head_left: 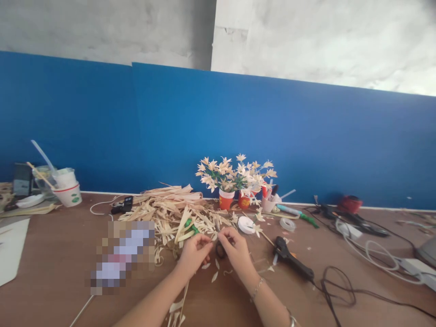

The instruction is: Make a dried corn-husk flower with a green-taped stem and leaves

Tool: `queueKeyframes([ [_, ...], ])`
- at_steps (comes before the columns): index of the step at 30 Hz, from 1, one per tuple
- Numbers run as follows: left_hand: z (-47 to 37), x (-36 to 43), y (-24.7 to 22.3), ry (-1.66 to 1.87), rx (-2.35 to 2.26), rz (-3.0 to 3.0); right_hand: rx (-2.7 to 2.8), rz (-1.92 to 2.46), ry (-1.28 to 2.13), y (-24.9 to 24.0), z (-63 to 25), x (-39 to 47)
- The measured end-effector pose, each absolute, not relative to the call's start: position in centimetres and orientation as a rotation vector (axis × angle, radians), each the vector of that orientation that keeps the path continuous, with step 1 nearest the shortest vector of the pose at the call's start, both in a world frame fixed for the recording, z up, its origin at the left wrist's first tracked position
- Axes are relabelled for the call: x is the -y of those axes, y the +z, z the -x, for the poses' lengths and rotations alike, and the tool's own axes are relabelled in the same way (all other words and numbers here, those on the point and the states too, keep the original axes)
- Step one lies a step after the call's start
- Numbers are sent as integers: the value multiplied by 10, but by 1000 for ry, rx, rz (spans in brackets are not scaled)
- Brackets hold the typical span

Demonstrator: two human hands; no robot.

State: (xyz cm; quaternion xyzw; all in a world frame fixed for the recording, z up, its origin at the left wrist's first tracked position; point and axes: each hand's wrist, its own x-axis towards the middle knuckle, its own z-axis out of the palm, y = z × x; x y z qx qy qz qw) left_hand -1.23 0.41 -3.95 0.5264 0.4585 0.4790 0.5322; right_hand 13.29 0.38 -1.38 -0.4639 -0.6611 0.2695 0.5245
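Low in the middle of the view, my left hand (195, 252) and my right hand (235, 247) meet fingertip to fingertip. Both pinch a small pale petal-like piece (214, 236) between them. Dark-handled scissors (220, 250) lie partly behind my right fingers. Loose pale petals (214, 276) rest on the brown table (218, 304) below my hands. A heap of dry husk strips (170, 213) spreads behind my left hand. Pale flowers on green stems (225, 170) stand in red cups (226, 200) further back.
To the right lie a black glue gun (293, 261), a white tape roll (288, 224) and tangled cables (347, 290). A white cup (68, 195) stands at the left. A blurred-out object (124, 256) charges on a cable at left. A blue partition (170, 122) bounds the table.
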Motion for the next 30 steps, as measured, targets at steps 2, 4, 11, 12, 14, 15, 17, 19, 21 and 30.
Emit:
queueKeyframes([
  [2, 13, -3, -39, 1156, -1134, -1291, 1572, 1117, 644, -13, -133, -3],
  [4, 14, -1, -37, 1199, -1190, -1366, 1561, 1119, 654, -12, -133, -3],
  [11, 17, 4, -26, 1290, -1224, -1512, 1545, 1109, 692, -12, -132, -2],
  [12, 17, 4, -26, 1287, -1216, -1514, 1537, 1110, 711, -12, -132, -2],
  [14, 17, 3, -27, 1289, -1197, -1526, 1526, 1115, 742, -12, -132, -2],
  [15, 17, 3, -28, 1291, -1189, -1534, 1523, 1118, 749, -12, -132, -2],
  [17, 17, 2, -28, 1291, -1183, -1547, 1523, 1122, 747, -12, -132, -2],
  [19, 16, 2, -27, 1279, -1192, -1558, 1528, 1126, 738, -12, -131, -2],
  [21, 16, 3, -26, 1263, -1201, -1565, 1528, 1129, 725, -13, -131, -2],
  [30, 15, 3, -27, 1231, -1194, -1589, 1520, 1170, 703, -13, -131, -1],
])
